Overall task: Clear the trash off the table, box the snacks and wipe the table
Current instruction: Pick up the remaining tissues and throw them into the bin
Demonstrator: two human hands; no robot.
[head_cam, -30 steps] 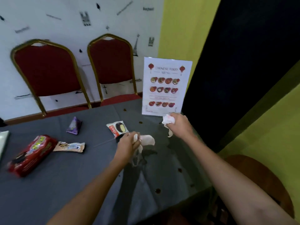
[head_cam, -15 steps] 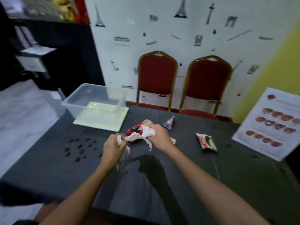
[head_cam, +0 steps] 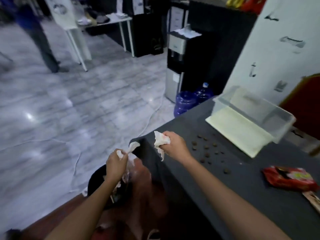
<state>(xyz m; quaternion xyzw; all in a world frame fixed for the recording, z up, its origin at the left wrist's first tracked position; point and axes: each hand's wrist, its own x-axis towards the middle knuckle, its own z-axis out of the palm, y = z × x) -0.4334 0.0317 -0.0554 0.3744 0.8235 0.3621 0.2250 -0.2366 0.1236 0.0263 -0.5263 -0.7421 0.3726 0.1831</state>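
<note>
My left hand (head_cam: 115,164) is closed on a crumpled white tissue (head_cam: 133,146) and a clear plastic wrapper, held past the left end of the grey table (head_cam: 242,196), above a black bin (head_cam: 97,181) on the floor. My right hand (head_cam: 174,144) grips another crumpled white tissue (head_cam: 160,141) over the table's left corner. Several small brown crumbs (head_cam: 207,149) are scattered on the tablecloth. A red snack packet (head_cam: 289,178) lies at the right. A clear plastic box (head_cam: 256,111) stands on its pale lid (head_cam: 235,130) at the back.
A water dispenser (head_cam: 178,64) and blue water jugs (head_cam: 186,103) stand beyond the table's end. A person (head_cam: 38,35) walks on the marble floor at far left near white tables. A red chair (head_cam: 306,99) is at the right edge. Another wrapper (head_cam: 313,200) lies by the red packet.
My view has swung left from the menu and chairs to the table's left end. Both hands carried the tissues that way; the left hand is now off the table above the bin.
</note>
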